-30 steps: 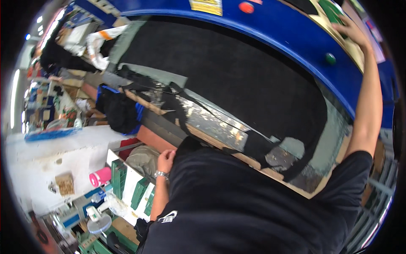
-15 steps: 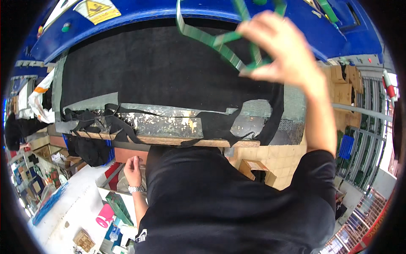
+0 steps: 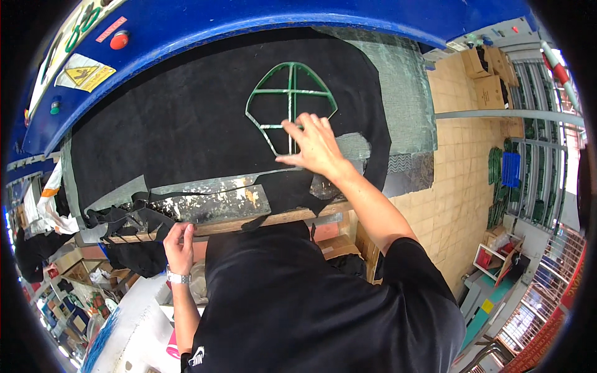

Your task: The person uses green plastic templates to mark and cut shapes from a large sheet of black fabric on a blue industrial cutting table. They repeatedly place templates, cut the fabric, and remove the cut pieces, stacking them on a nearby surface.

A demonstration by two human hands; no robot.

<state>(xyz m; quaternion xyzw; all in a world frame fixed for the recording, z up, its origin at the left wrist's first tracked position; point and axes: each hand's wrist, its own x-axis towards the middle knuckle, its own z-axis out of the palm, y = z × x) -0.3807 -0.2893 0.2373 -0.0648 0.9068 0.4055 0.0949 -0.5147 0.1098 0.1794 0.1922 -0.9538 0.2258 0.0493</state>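
A green cutting die (image 3: 290,92), an arched outline with crossbars, lies flat on a sheet of black material (image 3: 168,118). My right hand (image 3: 314,144) is closed over its lower right part, with the thumb at the bottom end and the fingers by the lower crossbar. At the front wooden edge of the worktable (image 3: 214,228), my left hand (image 3: 179,245) has its fingers bent together, close to some torn black scraps (image 3: 134,217). Whatever those fingers hold, if anything, is hidden.
A blue machine beam (image 3: 249,13) with a red knob (image 3: 119,40) spans the far side. Grey-green sheeting (image 3: 404,93) shows at the right of the table. Cardboard boxes (image 3: 494,93) stand on the tiled floor beyond, near metal racks (image 3: 535,161).
The cutting die has come down from above the far right onto the black material, with my right hand. My left hand has risen to the table's front edge. The view has shifted right.
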